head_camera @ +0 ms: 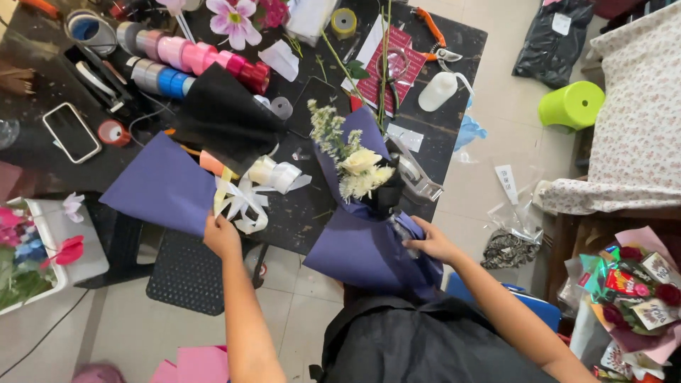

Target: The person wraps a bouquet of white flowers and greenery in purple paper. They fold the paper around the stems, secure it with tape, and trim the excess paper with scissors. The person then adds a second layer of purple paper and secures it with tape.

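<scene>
My left hand (221, 236) grips the near corner of a flat purple paper sheet (164, 186) lying over the front edge of the dark table (454, 42). My right hand (431, 243) holds the base of a bouquet (360, 172) of pale yellow and white flowers wrapped in purple paper (358, 245), tilted upright against the table edge. A curled white ribbon (250, 198) lies between the two hands. A black paper sheet (225, 117) sits behind the purple sheet.
Ribbon rolls (186, 57), a phone (71, 132), tape rolls, orange-handled pruners (433, 37), a white bottle (437, 91) and a pink flower (233, 20) crowd the table. A green stool (572, 105) stands right. Wrapped bouquets (628, 294) sit lower right, a white flower box (55, 245) left.
</scene>
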